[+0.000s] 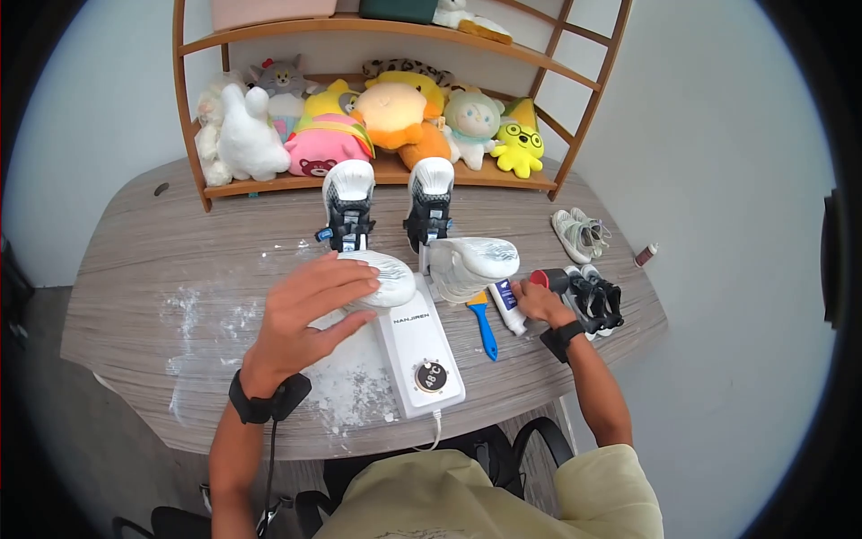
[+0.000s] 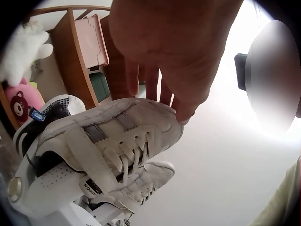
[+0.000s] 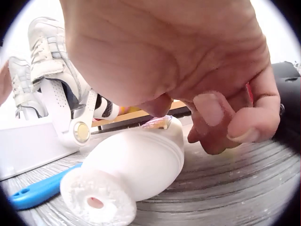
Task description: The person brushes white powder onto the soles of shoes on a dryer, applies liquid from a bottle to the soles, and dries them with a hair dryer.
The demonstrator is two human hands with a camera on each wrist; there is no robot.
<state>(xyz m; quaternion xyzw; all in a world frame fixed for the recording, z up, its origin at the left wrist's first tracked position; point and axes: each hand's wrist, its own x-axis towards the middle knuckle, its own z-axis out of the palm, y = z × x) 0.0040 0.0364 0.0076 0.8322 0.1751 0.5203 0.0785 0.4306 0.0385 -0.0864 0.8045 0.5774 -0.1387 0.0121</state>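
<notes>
White shoes (image 2: 127, 136) hang sole-up on the arms of a white shoe dryer (image 1: 422, 355), whose dial reads 48°C. My left hand (image 1: 310, 305) grips the toe of the left one, its fingers over the sole and thumb at the toe edge. The other white shoe (image 1: 476, 265) is beside it. At the right, my right hand (image 1: 543, 304) has its fingers curled at a red-and-black object (image 1: 549, 280), mostly hidden by the fingers in the right wrist view. Just left of that hand lies a white bottle (image 3: 136, 165) with a dark blue label.
A blue-handled brush (image 1: 485, 331) lies near the dryer. Black-and-white shoes (image 1: 348, 211) are on the dryer's far side. More shoes (image 1: 597, 301) and a small bottle (image 1: 646, 255) stand at the right. White residue (image 1: 350, 386) marks the table; a shelf of plush toys (image 1: 391, 112) is behind.
</notes>
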